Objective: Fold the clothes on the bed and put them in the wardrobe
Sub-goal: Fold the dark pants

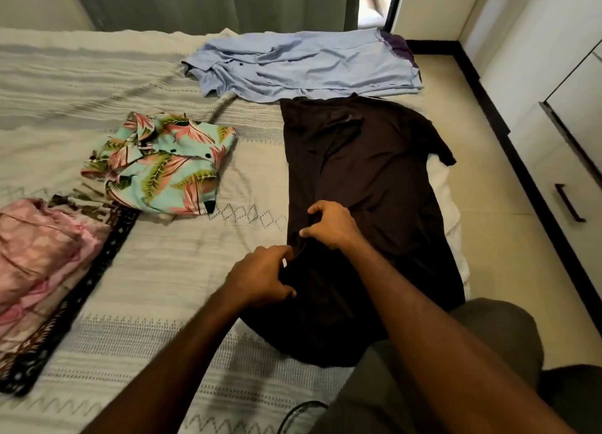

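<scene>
A dark brown T-shirt (365, 160) lies spread lengthwise along the right side of the bed (169, 270), one sleeve hanging over the edge. My left hand (260, 277) pinches the shirt's fabric near its left edge. Just beyond it, my right hand (332, 225) grips a bunch of the same fabric. A light blue shirt (299, 65) lies crumpled at the far end of the bed. A folded teal floral shirt (163, 163) rests in the middle, and pink clothing (39, 248) sits on a dark patterned cloth at the left.
A white wardrobe (560, 114) with a dark drawer handle (569, 203) stands along the right wall, across a strip of beige floor (508, 238). Grey-green curtains (208, 0) hang behind the bed. A purple item (399, 47) peeks from under the blue shirt.
</scene>
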The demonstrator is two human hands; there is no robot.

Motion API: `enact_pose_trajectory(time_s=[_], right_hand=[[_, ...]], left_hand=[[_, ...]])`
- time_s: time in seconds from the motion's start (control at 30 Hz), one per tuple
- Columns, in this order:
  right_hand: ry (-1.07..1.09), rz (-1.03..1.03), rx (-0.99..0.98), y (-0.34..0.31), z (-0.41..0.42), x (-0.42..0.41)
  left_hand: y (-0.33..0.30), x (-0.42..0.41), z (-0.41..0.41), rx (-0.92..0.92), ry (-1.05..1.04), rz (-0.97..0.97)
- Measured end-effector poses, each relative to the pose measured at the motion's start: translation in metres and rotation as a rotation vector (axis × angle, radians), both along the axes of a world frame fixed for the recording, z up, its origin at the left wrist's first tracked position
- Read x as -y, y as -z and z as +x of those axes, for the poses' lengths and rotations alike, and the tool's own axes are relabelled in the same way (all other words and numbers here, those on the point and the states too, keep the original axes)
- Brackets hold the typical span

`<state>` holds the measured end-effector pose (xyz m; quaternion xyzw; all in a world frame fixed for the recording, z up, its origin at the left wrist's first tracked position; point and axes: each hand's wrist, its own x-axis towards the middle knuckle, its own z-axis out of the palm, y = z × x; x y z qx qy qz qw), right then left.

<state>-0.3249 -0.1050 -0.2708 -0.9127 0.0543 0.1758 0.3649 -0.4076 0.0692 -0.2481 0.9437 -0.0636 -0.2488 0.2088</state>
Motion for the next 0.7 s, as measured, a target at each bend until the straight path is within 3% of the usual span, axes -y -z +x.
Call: enact_pose_trajectory(time_s=[0.17,0.3,0.33,0.53,0.7], right_hand=[[-0.064,0.067,-0.038,-0.004,-0.021,0.012],[-0.220,-0.051,-0.163,-0.012,-0.034,0.041],[-0.234,-0.071,-0.193,-0.013,-0.035,0.050],[0.090,-0.076,-0.015,-0.018,0.001,0.133],[0.333,-0.051,0.092,-0.026,0.045,0.208]], left_hand=[[-0.010,0.023,-0.030,-0.074,0.191,-0.230],[-0.017,0.049,-0.040,-0.518,0.239,-0.418],[-0.019,0.054,-0.036,-0.554,0.240,-0.419],[-0.013,0.103,0.034,-0.269,0.253,-0.388],[-0.005,0.183,0.104,0.009,0.041,-0.415]])
